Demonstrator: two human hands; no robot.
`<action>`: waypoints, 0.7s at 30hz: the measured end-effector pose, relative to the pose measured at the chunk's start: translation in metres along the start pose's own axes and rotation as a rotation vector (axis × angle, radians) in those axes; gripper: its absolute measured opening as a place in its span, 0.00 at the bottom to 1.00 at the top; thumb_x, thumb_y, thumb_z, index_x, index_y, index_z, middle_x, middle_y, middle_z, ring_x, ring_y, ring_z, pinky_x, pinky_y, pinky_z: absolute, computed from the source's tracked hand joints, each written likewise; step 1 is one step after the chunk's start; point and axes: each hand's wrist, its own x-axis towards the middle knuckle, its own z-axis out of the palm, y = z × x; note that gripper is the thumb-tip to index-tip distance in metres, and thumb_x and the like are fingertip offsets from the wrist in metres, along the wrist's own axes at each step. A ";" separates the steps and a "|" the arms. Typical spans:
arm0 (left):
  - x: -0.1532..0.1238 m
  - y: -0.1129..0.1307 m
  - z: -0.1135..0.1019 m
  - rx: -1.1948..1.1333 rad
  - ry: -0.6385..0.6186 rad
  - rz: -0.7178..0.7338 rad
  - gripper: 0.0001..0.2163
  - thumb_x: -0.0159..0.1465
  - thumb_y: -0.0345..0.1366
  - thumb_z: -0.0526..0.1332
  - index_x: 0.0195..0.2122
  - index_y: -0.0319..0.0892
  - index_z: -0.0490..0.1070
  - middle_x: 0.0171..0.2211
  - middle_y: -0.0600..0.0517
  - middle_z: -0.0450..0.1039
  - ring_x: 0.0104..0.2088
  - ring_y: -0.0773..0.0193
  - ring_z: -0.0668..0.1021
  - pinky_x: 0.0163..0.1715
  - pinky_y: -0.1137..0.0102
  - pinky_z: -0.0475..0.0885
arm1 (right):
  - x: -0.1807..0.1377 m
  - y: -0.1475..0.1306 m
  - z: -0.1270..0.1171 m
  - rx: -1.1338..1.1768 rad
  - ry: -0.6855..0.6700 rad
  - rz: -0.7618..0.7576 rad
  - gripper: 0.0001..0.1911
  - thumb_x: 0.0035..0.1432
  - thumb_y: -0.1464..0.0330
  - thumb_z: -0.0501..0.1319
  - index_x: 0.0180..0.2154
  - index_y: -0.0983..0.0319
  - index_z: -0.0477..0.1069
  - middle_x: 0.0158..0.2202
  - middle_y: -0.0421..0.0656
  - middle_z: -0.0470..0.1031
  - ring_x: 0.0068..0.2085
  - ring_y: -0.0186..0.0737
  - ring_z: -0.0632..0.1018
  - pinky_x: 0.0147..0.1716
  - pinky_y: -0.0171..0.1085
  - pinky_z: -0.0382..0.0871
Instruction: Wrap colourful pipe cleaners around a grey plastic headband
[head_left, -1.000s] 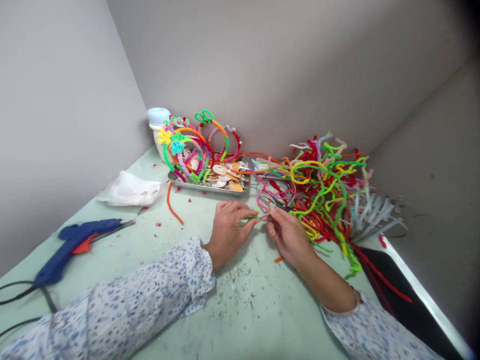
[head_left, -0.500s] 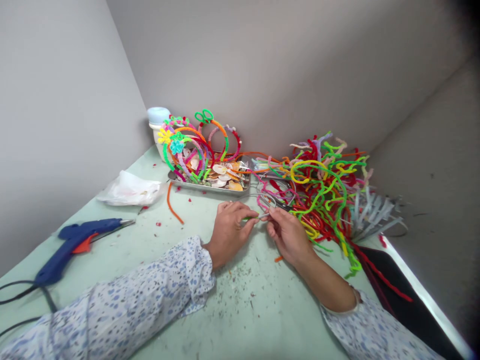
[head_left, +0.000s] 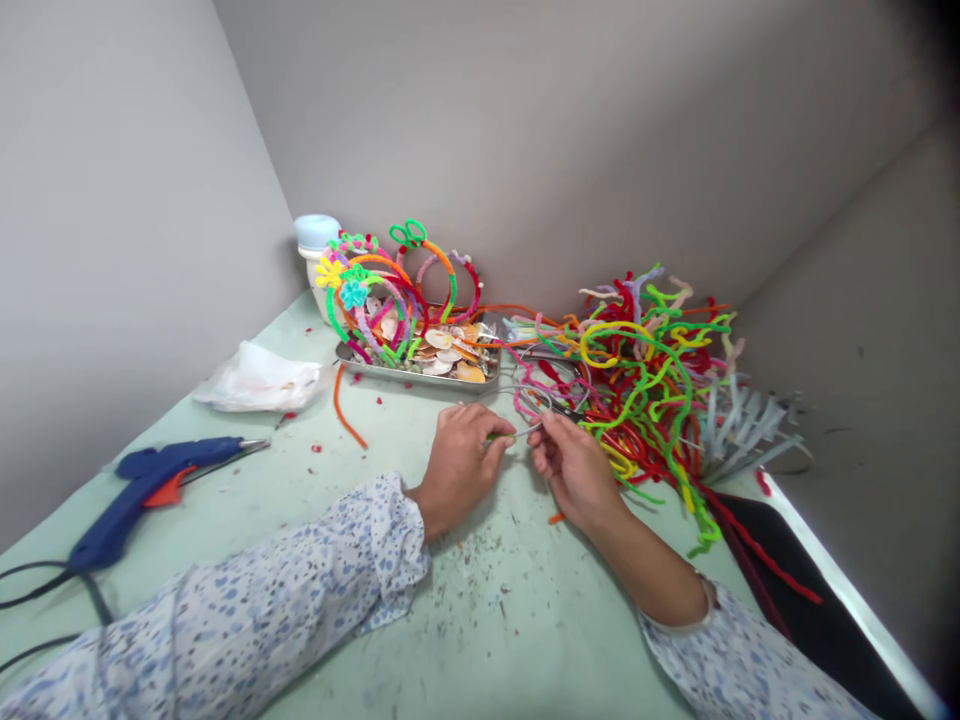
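My left hand (head_left: 459, 462) rests on the pale green table (head_left: 480, 620) with its fingers pinched on a short green pipe cleaner (head_left: 496, 436). My right hand (head_left: 574, 468) sits just to the right, thumb and fingers pinched on a thin metal wire (head_left: 529, 429) that runs out of the pipe cleaner's end. The two hands almost touch. Right behind my right hand lies a large tangle of coloured pipe cleaners (head_left: 645, 360).
A metal tray (head_left: 416, 374) of shells with decorated hoops (head_left: 390, 285) stands at the back beside a white jar (head_left: 315, 250). A blue glue gun (head_left: 154, 480) and a crumpled plastic bag (head_left: 259, 378) lie left. Grey strips (head_left: 746, 425) and a dark tray (head_left: 795, 590) lie right.
My right hand has shifted slightly left and up, drawing the wire a little; the left hand has barely moved.
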 end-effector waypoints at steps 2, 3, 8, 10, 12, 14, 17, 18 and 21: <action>0.000 0.000 0.000 0.008 -0.012 -0.005 0.03 0.62 0.32 0.60 0.34 0.42 0.72 0.34 0.52 0.73 0.39 0.61 0.72 0.46 0.63 0.62 | 0.001 0.000 -0.001 0.013 0.011 0.000 0.13 0.51 0.59 0.66 0.30 0.63 0.71 0.21 0.36 0.71 0.16 0.25 0.68 0.13 0.24 0.55; 0.000 0.001 0.000 0.012 -0.017 -0.006 0.03 0.62 0.33 0.59 0.34 0.42 0.72 0.34 0.52 0.73 0.39 0.61 0.72 0.46 0.63 0.62 | 0.001 0.000 -0.001 0.016 0.014 -0.003 0.13 0.51 0.59 0.66 0.30 0.63 0.71 0.21 0.36 0.71 0.16 0.25 0.68 0.12 0.24 0.55; -0.001 0.001 0.000 0.020 -0.040 -0.009 0.03 0.62 0.32 0.59 0.35 0.42 0.72 0.34 0.52 0.72 0.40 0.61 0.72 0.47 0.63 0.61 | 0.000 0.000 -0.002 0.022 0.014 0.003 0.13 0.50 0.60 0.67 0.29 0.63 0.71 0.21 0.36 0.71 0.16 0.24 0.68 0.13 0.24 0.55; -0.001 0.000 0.000 0.020 -0.047 -0.009 0.02 0.62 0.32 0.59 0.35 0.42 0.72 0.34 0.53 0.72 0.40 0.61 0.72 0.47 0.63 0.61 | 0.000 -0.001 -0.002 0.028 0.014 0.010 0.13 0.50 0.61 0.67 0.29 0.63 0.70 0.21 0.36 0.71 0.16 0.24 0.68 0.13 0.24 0.55; -0.001 -0.001 0.001 0.018 -0.039 -0.004 0.02 0.62 0.32 0.60 0.35 0.42 0.71 0.34 0.53 0.72 0.40 0.62 0.72 0.47 0.63 0.61 | -0.001 -0.001 -0.002 0.034 0.010 0.014 0.13 0.50 0.61 0.67 0.28 0.63 0.70 0.21 0.36 0.71 0.16 0.24 0.68 0.13 0.24 0.56; -0.001 -0.002 0.001 0.014 -0.013 0.000 0.03 0.61 0.32 0.60 0.36 0.42 0.71 0.34 0.53 0.72 0.40 0.62 0.72 0.46 0.63 0.61 | -0.001 -0.001 -0.002 0.039 0.007 0.017 0.12 0.50 0.61 0.68 0.28 0.63 0.70 0.21 0.36 0.71 0.16 0.24 0.68 0.13 0.24 0.56; -0.002 -0.003 0.002 0.011 0.023 -0.006 0.04 0.61 0.32 0.61 0.37 0.42 0.71 0.34 0.52 0.73 0.39 0.62 0.72 0.46 0.63 0.62 | 0.000 -0.001 -0.002 0.038 0.009 0.017 0.12 0.50 0.62 0.67 0.28 0.63 0.70 0.21 0.36 0.71 0.16 0.24 0.68 0.13 0.24 0.57; -0.002 -0.003 0.002 0.013 0.024 -0.009 0.03 0.61 0.33 0.62 0.36 0.41 0.71 0.34 0.52 0.73 0.39 0.62 0.72 0.45 0.64 0.62 | 0.000 -0.002 -0.002 0.036 0.010 0.015 0.12 0.50 0.62 0.67 0.28 0.63 0.70 0.21 0.36 0.71 0.16 0.24 0.68 0.13 0.24 0.56; -0.002 -0.003 0.002 0.025 0.004 -0.012 0.02 0.61 0.33 0.61 0.34 0.42 0.71 0.33 0.52 0.73 0.39 0.61 0.72 0.45 0.63 0.62 | 0.000 -0.002 -0.002 0.032 0.008 0.006 0.12 0.50 0.61 0.67 0.28 0.63 0.69 0.21 0.36 0.71 0.16 0.24 0.68 0.13 0.24 0.56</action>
